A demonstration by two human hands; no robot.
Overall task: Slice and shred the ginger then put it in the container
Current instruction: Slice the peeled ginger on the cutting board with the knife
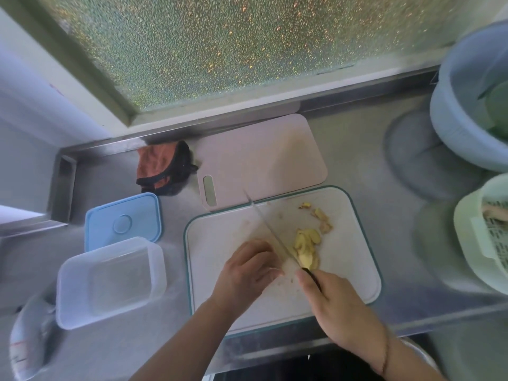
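On the white cutting board (343, 270) with a teal rim lies a pile of yellow ginger slices (306, 247); small peel scraps (321, 218) lie farther back. My right hand (335, 306) grips the black handle of a knife (270, 232), whose blade runs up and to the left across the board. My left hand (247, 270), fingers curled, rests on the board just left of the blade; whatever it holds is hidden. The clear plastic container (110, 281) stands open to the left of the board.
A blue lid (122, 222) lies behind the container. A pink cutting board (261, 158) and an orange-black cloth (165, 167) sit near the window. A blue basin (472, 100) and a green basket (483, 237) stand at the right.
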